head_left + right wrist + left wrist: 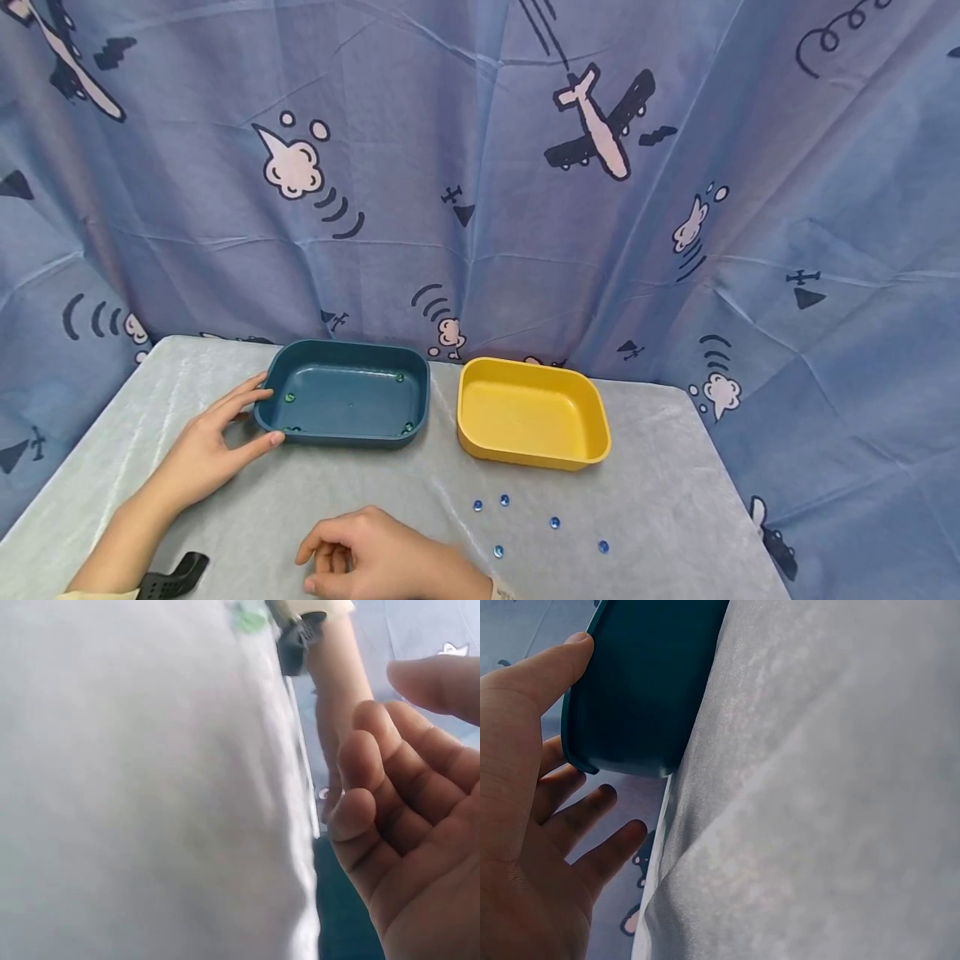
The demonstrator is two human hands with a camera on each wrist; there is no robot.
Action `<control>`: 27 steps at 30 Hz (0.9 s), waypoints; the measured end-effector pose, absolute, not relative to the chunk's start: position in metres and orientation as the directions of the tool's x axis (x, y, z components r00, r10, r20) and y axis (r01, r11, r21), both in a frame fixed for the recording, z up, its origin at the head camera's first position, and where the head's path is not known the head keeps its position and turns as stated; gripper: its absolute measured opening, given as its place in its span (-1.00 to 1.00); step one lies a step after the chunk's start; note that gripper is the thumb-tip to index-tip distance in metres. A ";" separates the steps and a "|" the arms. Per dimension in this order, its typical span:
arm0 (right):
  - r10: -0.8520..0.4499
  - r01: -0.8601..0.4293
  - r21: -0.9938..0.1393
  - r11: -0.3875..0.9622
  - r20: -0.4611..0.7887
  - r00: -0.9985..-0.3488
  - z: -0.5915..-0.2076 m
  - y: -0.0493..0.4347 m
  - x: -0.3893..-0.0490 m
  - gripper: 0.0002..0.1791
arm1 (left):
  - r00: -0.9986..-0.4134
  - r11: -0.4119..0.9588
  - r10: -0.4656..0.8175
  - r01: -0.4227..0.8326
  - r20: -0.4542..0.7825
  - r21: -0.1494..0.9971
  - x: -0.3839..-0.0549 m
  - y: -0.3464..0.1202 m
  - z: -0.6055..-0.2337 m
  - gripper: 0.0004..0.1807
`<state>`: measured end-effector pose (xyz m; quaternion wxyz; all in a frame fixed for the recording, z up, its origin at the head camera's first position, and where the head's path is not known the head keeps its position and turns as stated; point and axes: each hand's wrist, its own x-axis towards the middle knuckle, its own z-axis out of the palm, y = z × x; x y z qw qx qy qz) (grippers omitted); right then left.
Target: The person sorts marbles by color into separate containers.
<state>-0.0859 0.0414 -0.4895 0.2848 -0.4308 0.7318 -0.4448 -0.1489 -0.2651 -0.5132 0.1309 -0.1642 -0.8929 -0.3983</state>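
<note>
A teal tray [348,408] stands at the back left of the table, with several small green beads [289,397] inside. My left hand [206,450] touches its left end: the thumb lies at the front rim, a finger reaches over the left rim. In the left wrist view the thumb [566,664] meets the tray's rim while the other fingers spread loosely beside it. My right hand [375,554] is near the table's front, its fingers loosely curled with a gap to the thumb and nothing held. Several small blue beads [554,522] lie scattered to its right.
A yellow tray [525,417] stands right of the teal one, behind the blue beads. A pale cloth [675,492] covers the table. A blue printed curtain [465,167] hangs behind it. The right wrist view has a blurred green patch [251,619] near the left forearm.
</note>
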 end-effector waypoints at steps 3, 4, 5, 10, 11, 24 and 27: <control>-0.888 -0.245 -0.938 0.246 -0.117 -0.444 -0.495 0.041 -0.082 -0.82 | -0.912 0.627 0.190 0.398 0.364 0.670 -0.149 -0.265 -0.514 -0.29; -0.894 -0.248 -0.936 0.249 -0.123 -0.431 -0.496 0.041 -0.080 -0.82 | -0.912 0.626 0.189 0.398 0.365 0.670 -0.149 -0.265 -0.514 -0.29; -0.901 -0.279 -0.927 0.249 -0.117 -0.417 -0.497 0.040 -0.079 -0.82 | -0.911 0.625 0.189 0.399 0.366 0.670 -0.149 -0.265 -0.514 -0.29; -0.941 -0.518 -0.822 0.235 -0.057 -0.335 -0.502 0.035 -0.074 -0.80 | -0.911 0.622 0.186 0.399 0.368 0.674 -0.150 -0.264 -0.514 -0.29; -0.945 -0.554 -0.800 0.232 -0.050 -0.324 -0.502 0.034 -0.073 -0.80 | -0.912 0.623 0.185 0.398 0.367 0.673 -0.150 -0.264 -0.514 -0.29; -0.960 -0.622 -0.749 0.230 -0.070 -0.271 -0.505 0.035 -0.069 -0.87 | -0.917 0.631 0.178 0.385 0.358 0.673 -0.148 -0.264 -0.512 -0.28; -0.962 -0.625 -0.742 0.242 -0.102 -0.252 -0.502 0.036 -0.070 -0.87 | -0.916 0.631 0.179 0.387 0.359 0.672 -0.149 -0.264 -0.513 -0.28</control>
